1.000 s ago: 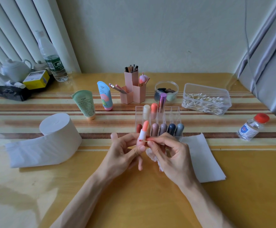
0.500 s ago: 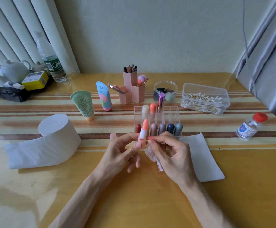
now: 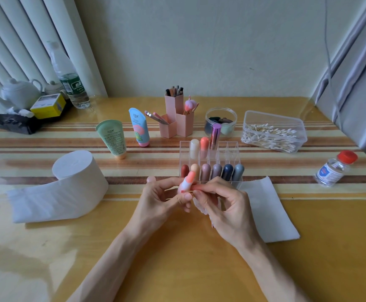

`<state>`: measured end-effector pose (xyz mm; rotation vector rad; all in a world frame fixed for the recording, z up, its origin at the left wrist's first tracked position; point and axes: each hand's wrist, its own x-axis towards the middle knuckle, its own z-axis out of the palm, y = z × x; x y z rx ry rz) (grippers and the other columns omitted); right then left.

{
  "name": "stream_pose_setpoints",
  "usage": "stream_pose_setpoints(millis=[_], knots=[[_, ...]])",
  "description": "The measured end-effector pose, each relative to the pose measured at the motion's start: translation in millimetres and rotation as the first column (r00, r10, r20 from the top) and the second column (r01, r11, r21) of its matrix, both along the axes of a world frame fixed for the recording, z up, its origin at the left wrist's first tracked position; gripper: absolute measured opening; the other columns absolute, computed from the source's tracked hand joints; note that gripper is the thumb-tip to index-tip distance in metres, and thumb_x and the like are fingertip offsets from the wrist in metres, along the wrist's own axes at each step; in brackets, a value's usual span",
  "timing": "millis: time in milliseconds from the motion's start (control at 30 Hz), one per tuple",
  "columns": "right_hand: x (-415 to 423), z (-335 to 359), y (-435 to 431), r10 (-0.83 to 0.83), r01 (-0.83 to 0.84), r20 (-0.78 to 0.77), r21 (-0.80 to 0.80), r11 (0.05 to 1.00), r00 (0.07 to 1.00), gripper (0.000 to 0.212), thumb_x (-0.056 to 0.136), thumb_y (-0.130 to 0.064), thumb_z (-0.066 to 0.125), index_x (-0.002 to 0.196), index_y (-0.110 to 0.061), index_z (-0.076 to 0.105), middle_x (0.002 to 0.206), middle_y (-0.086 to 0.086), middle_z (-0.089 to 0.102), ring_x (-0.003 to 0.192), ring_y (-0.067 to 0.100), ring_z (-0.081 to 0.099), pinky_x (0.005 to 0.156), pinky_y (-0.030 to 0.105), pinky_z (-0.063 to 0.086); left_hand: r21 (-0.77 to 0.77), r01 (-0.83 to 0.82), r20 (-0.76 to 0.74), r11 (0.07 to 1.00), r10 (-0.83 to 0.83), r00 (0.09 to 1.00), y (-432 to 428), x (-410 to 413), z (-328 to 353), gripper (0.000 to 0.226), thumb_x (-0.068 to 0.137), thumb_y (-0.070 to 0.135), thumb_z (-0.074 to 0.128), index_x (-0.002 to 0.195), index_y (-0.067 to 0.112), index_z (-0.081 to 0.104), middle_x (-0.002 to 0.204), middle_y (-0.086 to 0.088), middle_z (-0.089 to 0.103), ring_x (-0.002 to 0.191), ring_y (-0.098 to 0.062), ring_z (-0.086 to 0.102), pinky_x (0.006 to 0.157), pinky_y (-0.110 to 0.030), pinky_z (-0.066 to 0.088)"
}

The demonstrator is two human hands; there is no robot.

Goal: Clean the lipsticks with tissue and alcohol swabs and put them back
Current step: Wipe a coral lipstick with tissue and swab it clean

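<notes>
The left hand [image 3: 166, 199] is gripping the white-and-pink plastic lipstick tube with the coral bullet extended [image 3: 187, 180]. The right hand [image 3: 223, 205] is pinching a thin wooden cotton swab [image 3: 188, 190] against the tube's collar, with a crumpled white tissue [image 3: 200, 207] tucked under its fingers. The lipstick is now sitting lower and leaning more than half a second ago, just in front of the clear acrylic compartment organiser [image 3: 232, 147] on the worktop [image 3: 177, 258]. This suggests that swabbing is continuing and that the return to a slot is not yet due.
</notes>
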<state>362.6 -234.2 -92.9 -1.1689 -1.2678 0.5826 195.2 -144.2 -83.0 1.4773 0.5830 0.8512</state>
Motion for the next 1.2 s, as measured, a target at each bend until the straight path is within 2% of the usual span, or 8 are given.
stream_pose_setpoints(millis=[133,333,467,600,733,833,967,1200], knots=[[0.6,1.2,-1.5,-0.013,0.013,0.025,0.011,1.000,1.000,0.013,0.096,-0.013,0.073,0.105,-0.009,0.081,0.091,-0.009,0.071,0.076,0.006,0.069,0.070,0.015,0.053,0.034,0.027,-0.030,0.999,-0.026,0.999,-0.9,-1.1,3.0,0.028,0.083,0.011,0.079,0.110,0.003,0.077,0.079,-0.014,0.076,0.069,-0.022,0.071,0.072,-0.028,0.060],[0.8,-0.2,0.0,-0.022,0.022,0.022,-0.005,1.000,1.000,0.011,0.096,-0.010,0.074,0.104,-0.008,0.081,0.090,-0.002,0.070,0.078,0.014,0.070,0.071,0.021,0.054,0.036,0.065,-0.034,0.997,-0.064,0.997,-4.2,0.0,7.0,0.031,0.086,0.005,0.077,0.116,-0.001,0.074,0.090,-0.019,0.078,0.079,-0.028,0.075,0.070,-0.029,0.062],[0.3,1.3,-0.4,-0.006,0.006,0.001,-0.004,1.000,1.000,0.013,0.097,-0.009,0.072,0.106,-0.006,0.080,0.091,-0.003,0.070,0.074,0.010,0.069,0.068,0.016,0.053,-0.020,0.060,0.041,0.998,-0.059,0.997,-4.2,2.0,8.1,0.049,0.087,0.001,0.072,0.133,-0.001,0.058,0.095,-0.021,0.077,0.080,-0.033,0.077,0.056,-0.030,0.059],[1.7,2.0,0.3,-0.015,0.014,-0.041,-0.007,1.000,0.999,0.012,0.097,-0.015,0.072,0.104,-0.009,0.080,0.088,-0.004,0.068,0.070,0.013,0.068,0.064,0.019,0.053,-0.033,0.088,0.041,0.996,-0.087,0.995,-2.8,1.4,4.1,0.030,0.093,0.002,0.066,0.114,-0.011,0.047,0.095,-0.021,0.077,0.083,-0.037,0.077,0.052,-0.031,0.057],[2.7,1.8,0.0,-0.020,0.020,-0.065,-0.007,1.000,0.998,0.012,0.098,-0.015,0.072,0.104,-0.009,0.079,0.086,0.002,0.068,0.068,0.016,0.069,0.064,0.030,0.057,0.006,0.091,0.036,0.996,-0.091,0.995,-2.4,0.4,5.9,0.025,0.098,0.004,0.061,0.120,-0.008,0.058,0.104,-0.024,0.072,0.081,-0.033,0.073,0.057,-0.033,0.057],[3.4,1.7,-0.3,-0.040,0.039,-0.042,-0.010,0.999,0.998,0.012,0.098,-0.017,0.072,0.105,-0.010,0.079,0.086,0.002,0.068,0.063,0.007,0.066,0.060,0.023,0.053,0.039,0.042,-0.010,0.998,-0.041,0.999,-2.7,0.1,6.5,0.028,0.094,0.008,0.068,0.120,-0.002,0.067,0.104,-0.017,0.073,0.071,-0.027,0.070,0.056,-0.035,0.059],[1.0,2.3,-0.5,-0.005,0.005,-0.095,-0.002,1.000,0.995,0.012,0.097,-0.012,0.071,0.104,-0.005,0.078,0.083,0.003,0.065,0.067,0.011,0.067,0.062,0.021,0.053,0.011,-0.011,-0.031,1.000,0.011,0.999,-3.1,1.9,5.1,0.037,0.082,0.008,0.079,0.117,-0.002,0.071,0.096,-0.013,0.077,0.068,-0.025,0.070,0.056,-0.029,0.058],[1.4,0.7,0.5,-0.008,0.008,-0.085,-0.008,1.000,0.996,0.013,0.097,-0.012,0.071,0.104,-0.004,0.079,0.085,0.000,0.067,0.070,0.015,0.069,0.068,0.024,0.055,-0.011,0.048,-0.009,0.999,-0.048,0.999,-2.0,2.0,3.0,0.031,0.092,0.005,0.069,0.115,-0.008,0.053,0.092,-0.021,0.077,0.073,-0.033,0.075,0.050,-0.029,0.054]])
